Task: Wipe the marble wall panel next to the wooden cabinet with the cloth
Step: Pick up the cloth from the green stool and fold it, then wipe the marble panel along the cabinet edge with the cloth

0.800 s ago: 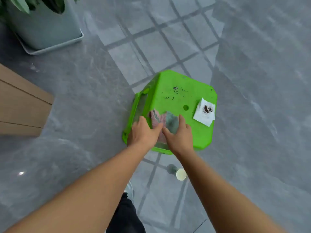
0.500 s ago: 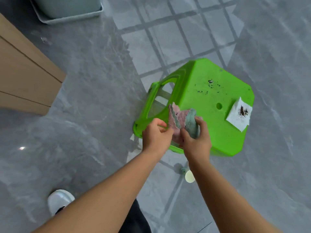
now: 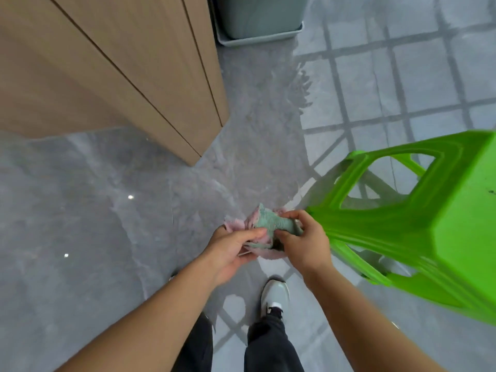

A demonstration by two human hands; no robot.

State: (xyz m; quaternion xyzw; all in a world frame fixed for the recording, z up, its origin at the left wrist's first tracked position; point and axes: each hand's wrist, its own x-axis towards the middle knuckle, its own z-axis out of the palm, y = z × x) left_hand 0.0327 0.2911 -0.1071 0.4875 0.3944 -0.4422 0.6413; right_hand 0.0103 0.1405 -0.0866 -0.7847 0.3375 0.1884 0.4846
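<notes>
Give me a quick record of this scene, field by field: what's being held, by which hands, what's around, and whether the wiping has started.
held item: pink and green cloth, bunched up
left hand: gripping the cloth's near side
right hand: gripping the cloth's green part
wooden cabinet: upper left, ahead of the person
marble surface: grey, glossy, below and beside the cabinet
green stool: right of the hands
planter: top centre, beyond the cabinet, in a tray
shoe: white, below the hands
wiping status: not begun; cloth off any surface
</notes>
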